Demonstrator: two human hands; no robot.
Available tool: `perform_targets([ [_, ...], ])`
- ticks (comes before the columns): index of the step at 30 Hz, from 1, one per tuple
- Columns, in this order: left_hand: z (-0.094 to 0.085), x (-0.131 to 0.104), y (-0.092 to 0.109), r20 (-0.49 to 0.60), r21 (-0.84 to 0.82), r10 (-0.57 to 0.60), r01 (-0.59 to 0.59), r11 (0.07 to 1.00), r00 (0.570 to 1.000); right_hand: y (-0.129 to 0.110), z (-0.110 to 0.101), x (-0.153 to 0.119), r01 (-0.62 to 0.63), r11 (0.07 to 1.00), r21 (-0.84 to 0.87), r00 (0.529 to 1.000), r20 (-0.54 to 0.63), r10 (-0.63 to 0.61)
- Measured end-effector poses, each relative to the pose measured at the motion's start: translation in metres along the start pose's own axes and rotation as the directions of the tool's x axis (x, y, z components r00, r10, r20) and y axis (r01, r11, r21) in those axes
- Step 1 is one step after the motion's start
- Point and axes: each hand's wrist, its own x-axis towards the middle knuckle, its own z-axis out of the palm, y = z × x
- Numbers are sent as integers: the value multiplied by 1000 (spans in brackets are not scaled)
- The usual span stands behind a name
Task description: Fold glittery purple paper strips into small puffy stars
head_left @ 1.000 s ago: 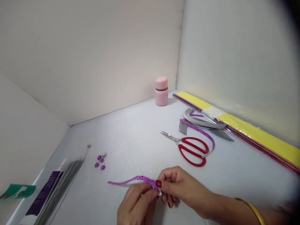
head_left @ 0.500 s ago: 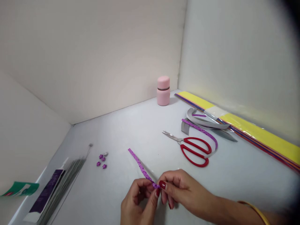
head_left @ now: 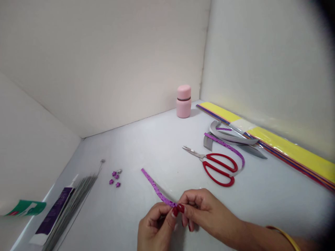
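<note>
While pinched: strip (head_left: 157,190); scissors (head_left: 213,164) nr.

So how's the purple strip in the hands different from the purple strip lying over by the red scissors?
The held purple strip is pinched at one end between the left hand and the right hand, its free end pointing away to the left; the purple strip by the scissors lies untouched on the table. The held one looks nearly straight; the other curves around the red scissors handles. Both are narrow, purple and speckled.

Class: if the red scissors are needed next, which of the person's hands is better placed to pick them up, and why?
Probably the right hand: the red scissors lie on its side. The left hand is farther away, and both pinch the purple strip.
</note>
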Motion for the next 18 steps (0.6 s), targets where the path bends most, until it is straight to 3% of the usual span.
perform_targets([
  [4,-1,-2,-2,-12,79,76,-75,994,997,0,0,-1,62,980,-188,995,-61,-75],
  [8,-2,-1,-2,16,28,-40,40,999,999,2,-2,-3,113,960,-258,991,-39,-127],
  [11,-3,0,1,62,-28,-109,110,993,992,0,-6,-4,254,918,-304,960,-38,-278],
  [13,-2,1,3,127,-48,-107,114,992,986,-3,-9,-6,414,808,-419,902,66,-427],
  [15,-2,1,6,205,-77,-97,115,990,974,-7,-12,-8,530,686,-499,843,218,-492],
  [18,-1,0,8,264,-97,-116,146,985,957,-8,-15,-8,553,625,-551,827,272,-491],
])
